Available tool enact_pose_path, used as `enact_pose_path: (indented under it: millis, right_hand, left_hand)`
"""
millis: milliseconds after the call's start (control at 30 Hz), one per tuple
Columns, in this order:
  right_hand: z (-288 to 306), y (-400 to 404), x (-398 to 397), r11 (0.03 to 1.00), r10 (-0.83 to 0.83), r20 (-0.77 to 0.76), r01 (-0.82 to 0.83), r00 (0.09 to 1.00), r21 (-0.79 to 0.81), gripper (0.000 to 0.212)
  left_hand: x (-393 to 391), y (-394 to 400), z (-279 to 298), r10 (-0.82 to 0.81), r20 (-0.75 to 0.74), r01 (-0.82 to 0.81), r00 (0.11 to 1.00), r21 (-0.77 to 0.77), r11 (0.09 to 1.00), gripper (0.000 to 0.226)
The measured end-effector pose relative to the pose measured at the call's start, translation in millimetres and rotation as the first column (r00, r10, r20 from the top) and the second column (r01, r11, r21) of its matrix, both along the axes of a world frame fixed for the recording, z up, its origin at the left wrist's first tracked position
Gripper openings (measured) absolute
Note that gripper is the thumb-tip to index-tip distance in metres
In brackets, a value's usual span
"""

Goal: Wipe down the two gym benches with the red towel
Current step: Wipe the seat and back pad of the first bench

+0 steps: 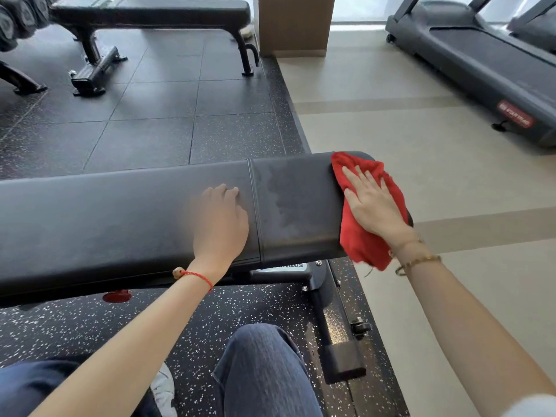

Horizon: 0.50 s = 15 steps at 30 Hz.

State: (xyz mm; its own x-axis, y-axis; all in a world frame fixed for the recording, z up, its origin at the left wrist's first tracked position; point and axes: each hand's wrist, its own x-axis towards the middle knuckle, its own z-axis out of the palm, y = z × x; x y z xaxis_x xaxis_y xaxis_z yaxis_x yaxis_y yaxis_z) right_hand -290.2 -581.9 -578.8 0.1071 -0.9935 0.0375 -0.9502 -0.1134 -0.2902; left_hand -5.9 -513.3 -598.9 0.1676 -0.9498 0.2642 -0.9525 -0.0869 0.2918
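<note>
We see a treadmill [481, 64] on the pale floor [406, 130] at right, a wooden pillar [296, 24] (light brown) and dumbbells [18, 19] far left.

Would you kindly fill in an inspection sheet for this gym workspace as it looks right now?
Surface: near bench pad is black, with damp streaks by the seam.
Job's things: red towel lies over the near bench's right end; far bench stands untouched across the mat.
Clutter: nothing seen.
Grippers: right hand presses flat on the towel; left hand rests on the pad, fingers curled.
Cables: nothing seen.
Surroundings: treadmill on the pale floor, dumbbells top left.
</note>
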Motion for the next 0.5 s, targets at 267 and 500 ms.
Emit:
enact_pose_path:
  millis: [267,500]
  right_hand:
    - [11,-69,63,0.993,0.103,-0.032,-0.101,0.994,0.064,0.053]
    - [2,28,105,0.888,0.458,-0.039,-0.459,0.888,-0.030,0.054]
  left_hand:
    - [-1,-2,4,0.027,-0.015,-0.027,1.000,-0.016,1.000,0.039]
    - [13,2,9,-0.024,-0.137,0.016,0.990,-0.062,0.998,0.038]
